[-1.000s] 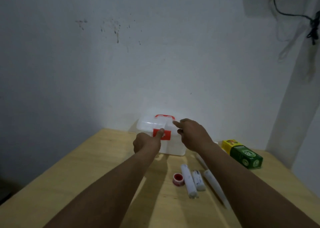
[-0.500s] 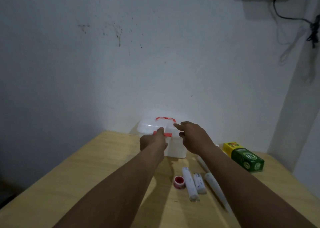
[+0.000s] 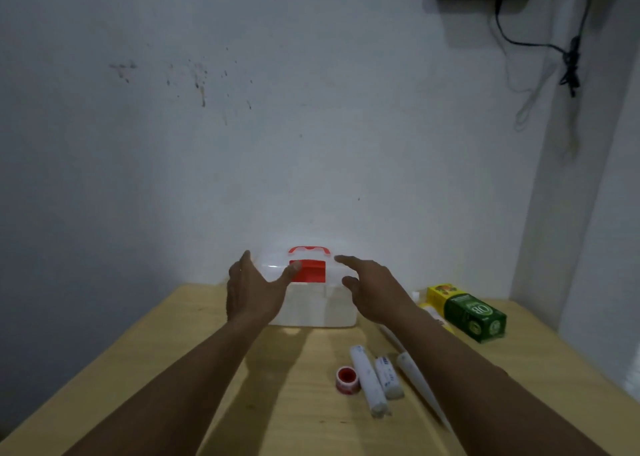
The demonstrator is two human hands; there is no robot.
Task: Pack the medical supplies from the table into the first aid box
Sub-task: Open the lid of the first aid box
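A white first aid box with a red latch and red handle stands at the table's far edge against the wall. My left hand is spread open at the box's left front, its thumb touching the latch. My right hand hovers open at the lid's right side. On the table lie a small red tape roll, two white bandage rolls, a long white tube and a green and yellow carton.
The wooden table meets a white wall behind the box. A wall corner rises at the right beyond the carton. A black device with hanging cables sits high on the wall at the upper right.
My left hand went from a fist with its thumb on the latch to a spread hand. The latch now stands flipped up. My right hand lifted off the lid.
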